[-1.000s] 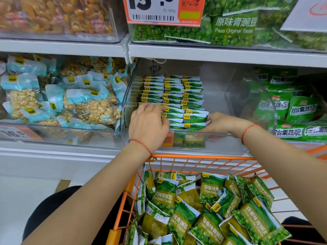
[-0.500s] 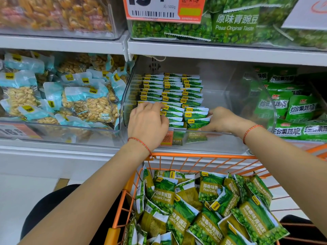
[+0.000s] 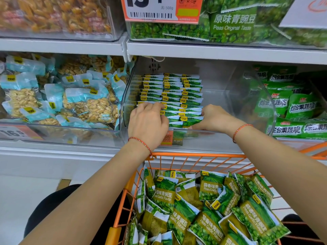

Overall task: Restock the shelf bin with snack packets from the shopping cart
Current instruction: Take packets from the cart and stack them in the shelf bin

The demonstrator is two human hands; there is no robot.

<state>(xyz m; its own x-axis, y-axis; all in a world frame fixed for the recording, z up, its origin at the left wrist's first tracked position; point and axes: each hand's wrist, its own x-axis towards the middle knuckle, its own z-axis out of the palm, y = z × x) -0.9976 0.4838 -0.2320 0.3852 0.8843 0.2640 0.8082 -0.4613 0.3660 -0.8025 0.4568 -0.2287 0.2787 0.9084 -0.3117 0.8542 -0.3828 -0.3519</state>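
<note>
A clear shelf bin [image 3: 247, 103] on the middle shelf holds three neat rows of upright green garlic-pea snack packets [image 3: 173, 89]. My left hand [image 3: 147, 124] curls its fingers over the tops of the front packets at the left of the rows. From the right side, my right hand [image 3: 214, 117] grips the front packets, thumb low at the bin's front. The bin's right half has no packets. Below, the orange shopping cart [image 3: 194, 154] holds several loose garlic-pea packets [image 3: 203, 209].
A bin of blue-topped peanut packs [image 3: 62, 103] sits to the left and a bin of green vegetable-crisp packs [image 3: 297, 106] to the right. The shelf above carries original-taste pea packs [image 3: 233, 23] and an orange price tag [image 3: 159, 9].
Both hands have squeezed the front packets back against the rows, so the leaning front ones stand tighter. My right hand has shifted slightly left.
</note>
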